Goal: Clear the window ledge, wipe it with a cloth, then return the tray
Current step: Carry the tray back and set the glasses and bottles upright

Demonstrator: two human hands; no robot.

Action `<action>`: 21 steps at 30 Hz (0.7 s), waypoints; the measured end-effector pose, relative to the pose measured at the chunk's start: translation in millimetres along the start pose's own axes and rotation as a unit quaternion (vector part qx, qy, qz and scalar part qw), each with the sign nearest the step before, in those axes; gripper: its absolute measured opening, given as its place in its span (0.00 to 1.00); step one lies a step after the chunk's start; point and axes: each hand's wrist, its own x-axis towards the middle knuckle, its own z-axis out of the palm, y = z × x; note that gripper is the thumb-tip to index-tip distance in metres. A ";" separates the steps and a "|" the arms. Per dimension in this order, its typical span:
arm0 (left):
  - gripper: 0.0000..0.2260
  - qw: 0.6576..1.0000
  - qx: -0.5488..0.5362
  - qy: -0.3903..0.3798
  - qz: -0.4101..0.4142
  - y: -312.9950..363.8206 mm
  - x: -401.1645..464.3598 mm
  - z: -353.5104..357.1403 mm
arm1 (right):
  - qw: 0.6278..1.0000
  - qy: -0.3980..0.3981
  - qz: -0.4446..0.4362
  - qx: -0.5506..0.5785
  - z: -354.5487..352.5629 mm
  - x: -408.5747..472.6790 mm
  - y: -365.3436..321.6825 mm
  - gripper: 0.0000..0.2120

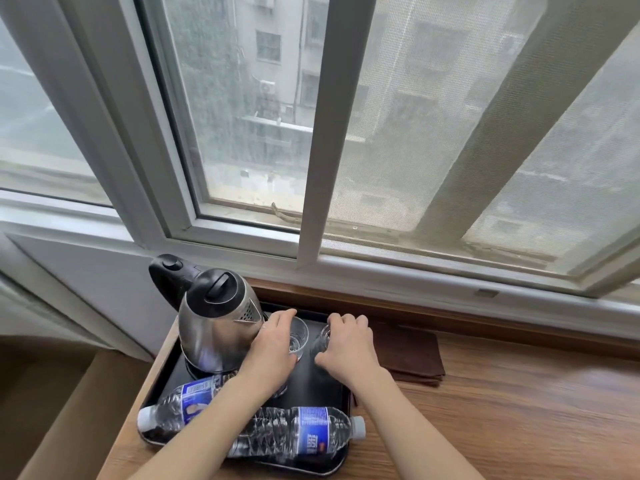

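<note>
On the wooden window ledge (519, 410), at its left end, sits a black tray (162, 379) with its far edge close to the ledge's back edge under the window frame (346, 268). Both hands reach into the tray's far half. The left hand (273, 348) curls its fingers round a clear drinking glass (299, 337) standing upright just right of the kettle. The right hand (346, 344) cups over a second glass (323, 336) beside the first, fingers bent across its rim and thumb spread toward the near side; most of that glass is hidden under the palm, so how firmly it is held cannot be told. The two glasses stand just beside each other, whether touching I cannot tell.

A stainless-steel electric kettle (218, 323) with a black lid and handle fills the tray's far-left corner, its spout pointing right at the left hand's wrist. Two plastic water bottles with blue labels lie on their sides across the tray's near edge: the left bottle (176, 407) angled under the left forearm, the right bottle (311, 431) lying with its cap over the tray's near-right corner.

Just right of the tray, a folded dark brown cloth (412, 355) lies flat near the ledge's back edge. Behind it, a mesh screen (433, 133) covers the right part of the window.
</note>
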 end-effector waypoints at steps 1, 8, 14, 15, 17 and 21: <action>0.34 1.000 0.000 0.000 0.000 0.5 -0.3 0.1 | 1.000 0.002 -0.002 -0.005 0.9 2.0 -1.5 0.27; 0.35 1.000 -0.001 0.003 0.000 1.0 0.7 0.3 | 1.000 0.011 -0.004 -0.006 -0.4 16.4 -2.1 0.29; 0.35 1.000 -0.003 0.003 -0.005 0.8 0.3 -0.3 | 1.000 0.018 -0.011 0.006 2.4 19.6 3.0 0.34; 0.35 1.000 -0.005 0.002 -0.008 0.9 0.1 -0.6 | 1.000 0.020 -0.015 0.012 3.7 18.1 4.1 0.36; 0.35 1.000 -0.011 0.004 -0.012 1.0 -0.6 -1.4 | 0.999 0.042 -0.023 0.021 8.6 11.4 5.8 0.40; 0.35 0.999 -0.044 0.020 -0.004 4.4 -5.2 -2.4 | 0.980 0.173 -0.071 0.068 22.9 -7.4 11.4 0.42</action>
